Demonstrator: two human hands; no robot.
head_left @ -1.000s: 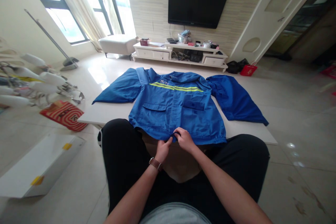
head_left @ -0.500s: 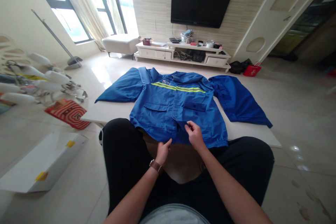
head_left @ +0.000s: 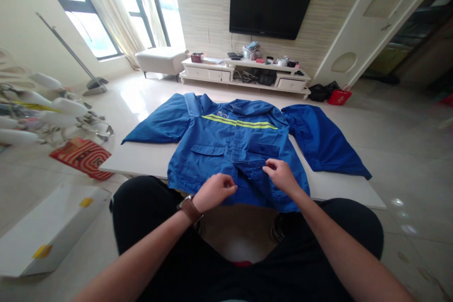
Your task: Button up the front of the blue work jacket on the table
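Both grips are looking unclear: the left hand (head_left: 213,192) is curling narrow fingers (head_left: 230,182) higher up than before; the right hand (head_left: 282,174) is bunching its own beside the flap (head_left: 242,153); beneath them, the jacket (head_left: 208,132) is lying on the worktop (head_left: 132,160).

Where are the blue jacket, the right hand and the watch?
Blue jacket (head_left: 239,144): head view, on the front, near the middle.
Right hand (head_left: 282,175): head view, on the back of the hand.
Watch (head_left: 191,210): head view, on the brown strap.
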